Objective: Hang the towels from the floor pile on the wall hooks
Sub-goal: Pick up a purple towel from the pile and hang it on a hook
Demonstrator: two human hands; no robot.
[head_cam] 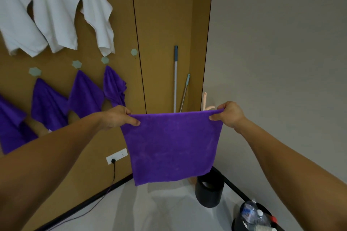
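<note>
A purple towel (172, 146) hangs spread flat in front of me, stretched between both hands. My left hand (118, 117) pinches its upper left corner and my right hand (228, 113) pinches its upper right corner. On the brown wall to the left, three white towels (54, 11) hang in an upper row and several purple towels (84, 93) hang from pale hexagonal hooks in a lower row. One pale hook (134, 52) at the right end of that lower row is bare. No floor pile is in view.
Two mop handles (175, 78) lean in the corner behind the towel. A black bin (208, 193) stands on the floor below, and a second bin with plastic bottles (251, 215) is at the lower right. A wall socket (116, 155) has a black cable running down.
</note>
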